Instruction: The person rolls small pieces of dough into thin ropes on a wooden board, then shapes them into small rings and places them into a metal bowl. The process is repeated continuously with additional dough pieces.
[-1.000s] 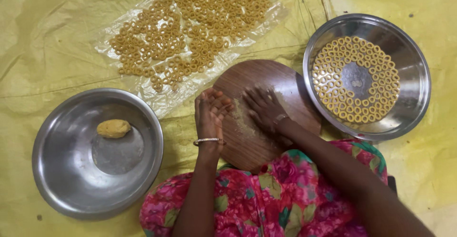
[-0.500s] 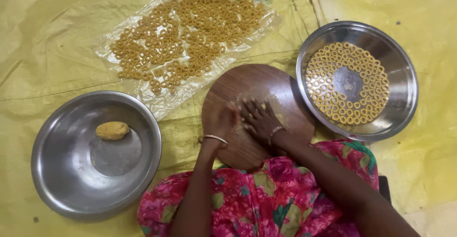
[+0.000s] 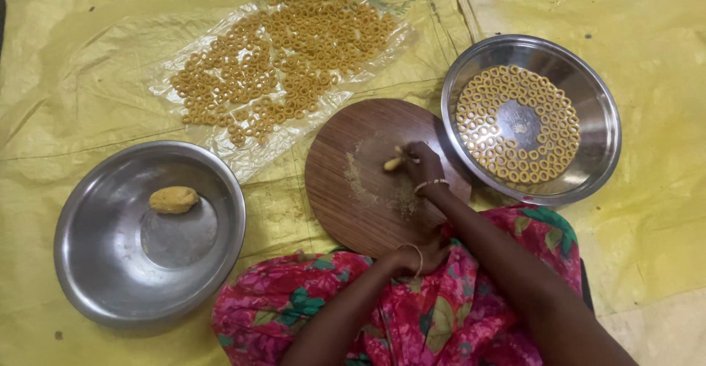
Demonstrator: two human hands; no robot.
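A round wooden board (image 3: 346,189) lies in front of my lap, dusted with dough crumbs. My right hand (image 3: 423,166) rests on its far right part, fingers pinched on a small roll of yellow dough (image 3: 393,164). My left hand (image 3: 421,254) lies at the board's near edge against my pink floral clothing, with its fingers tucked out of sight. A steel plate (image 3: 599,116) to the right of the board holds several dough rings laid in circles.
A steel bowl (image 3: 95,263) at the left holds one lump of dough (image 3: 173,199). A clear plastic sheet (image 3: 220,127) beyond the board carries several dough rings (image 3: 294,57). Everything sits on a yellow ground sheet (image 3: 88,57).
Both hands were side by side on the board. My left hand has drawn back to the board's near edge, and my right hand now pinches a small dough roll.
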